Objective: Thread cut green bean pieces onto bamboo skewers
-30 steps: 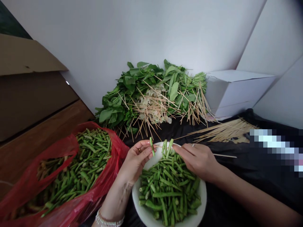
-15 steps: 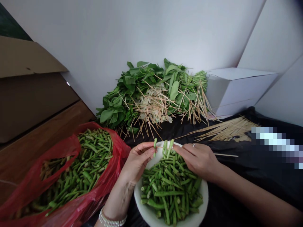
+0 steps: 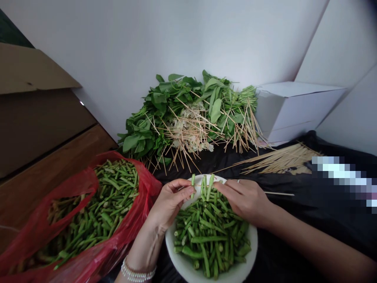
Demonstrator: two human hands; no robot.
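Above the far rim of a white bowl (image 3: 173, 257), my left hand (image 3: 173, 198) pinches a short piece of green bean (image 3: 193, 184) between thumb and fingers. My right hand (image 3: 243, 198) is closed around a thin wooden skewer (image 3: 279, 193), whose back end sticks out to the right behind the hand. Several bean pieces (image 3: 210, 188) are threaded crosswise on the skewer between my hands. The skewer's tip meets the piece in my left hand; how far it goes in is hidden. Cut green beans (image 3: 210, 232) fill the bowl below.
On the left stands an open red plastic bag (image 3: 144, 188) full of cut beans. Leafy skewered greens (image 3: 165, 98) lie along the wall. Loose skewers (image 3: 282, 159) rest on black plastic sheeting (image 3: 294, 224) at right. A white box (image 3: 294, 114) and a cardboard box (image 3: 41, 122) flank the area.
The bean pieces on the skewer have come slightly closer to the piece in my left hand. The whole view has shifted a little; both hands keep their grips.
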